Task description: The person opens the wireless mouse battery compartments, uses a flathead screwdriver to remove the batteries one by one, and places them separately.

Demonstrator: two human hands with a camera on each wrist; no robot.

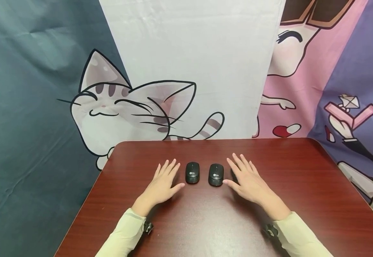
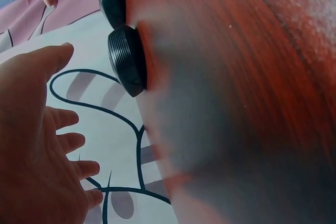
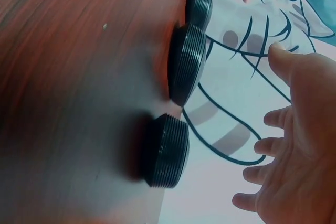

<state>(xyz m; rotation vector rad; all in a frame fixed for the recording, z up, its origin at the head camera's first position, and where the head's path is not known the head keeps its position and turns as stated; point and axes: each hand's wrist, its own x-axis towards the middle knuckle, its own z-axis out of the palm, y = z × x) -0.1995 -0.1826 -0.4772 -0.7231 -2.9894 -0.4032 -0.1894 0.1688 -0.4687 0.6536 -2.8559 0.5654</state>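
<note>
Two black computer mice lie side by side on the table, a left mouse (image 1: 192, 172) and a middle mouse (image 1: 216, 174). A third black mouse (image 3: 167, 150) shows in the right wrist view; in the head view the right hand mostly covers it. My left hand (image 1: 161, 185) is held palm down with fingers spread, left of the left mouse. Its thumb points toward that mouse, and nothing is in the hand. Over the third mouse hovers my right hand (image 1: 248, 182), fingers straight and spread, thumb tip close beside the middle mouse. It holds nothing.
The reddish-brown wooden table (image 1: 205, 221) has rounded far corners. Behind it hangs a cloth backdrop (image 1: 199, 43) printed with a cartoon cat and figures. Both forearms wear pale sleeves (image 1: 125, 228), with a dark wrist device (image 1: 147, 227) under the left one.
</note>
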